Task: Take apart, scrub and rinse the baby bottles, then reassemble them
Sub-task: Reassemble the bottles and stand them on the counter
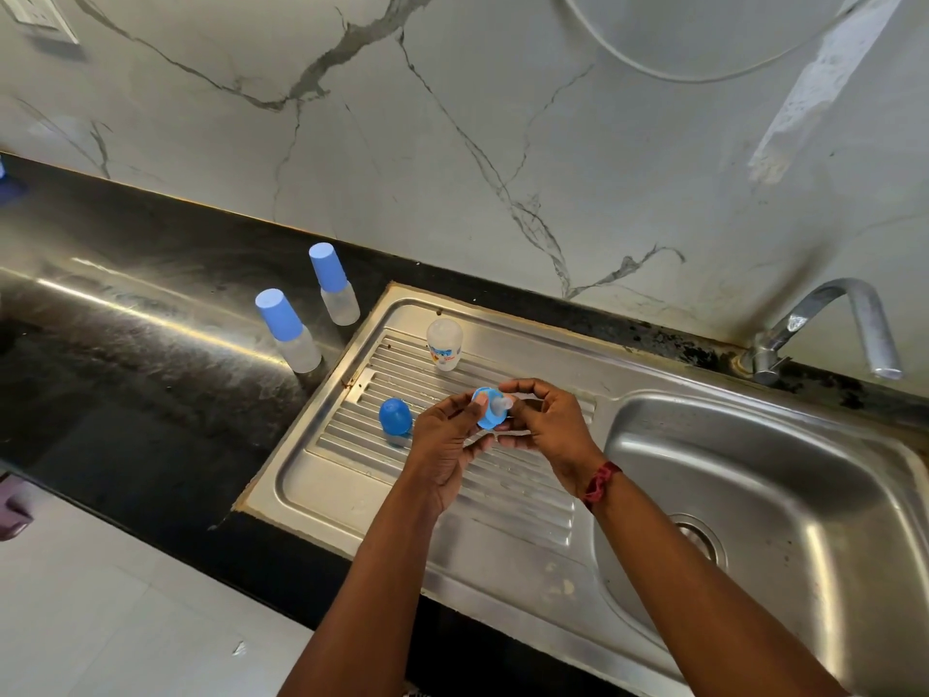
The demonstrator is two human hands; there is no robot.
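— Where is the blue plastic screw ring (486, 419) sitting?

— It is being held above the ribbed draining board of the stainless steel sink (502, 545), with the clear silicone teat (503, 403) poking out of it. The left hand (447, 440) is curling its fingers round the ring, thumb on the rim. The right hand (548, 425) is pinching the teat with bent fingers.

— And the rest of that bottle?

— The clear plastic bottle body with a printed label (445, 344) is standing open on the board, behind the hands. The blue domed cap (395, 417) is resting on the board just left of the left hand.

— Anything on the desk?

— A clear baby bottle with a tall blue cap (289, 329) is standing upright on the black stone desk (151, 369), left of the sink. A second capped bottle (334, 284) is standing near it, closer to the wall. A red thread band (600, 482) is circling the right wrist.
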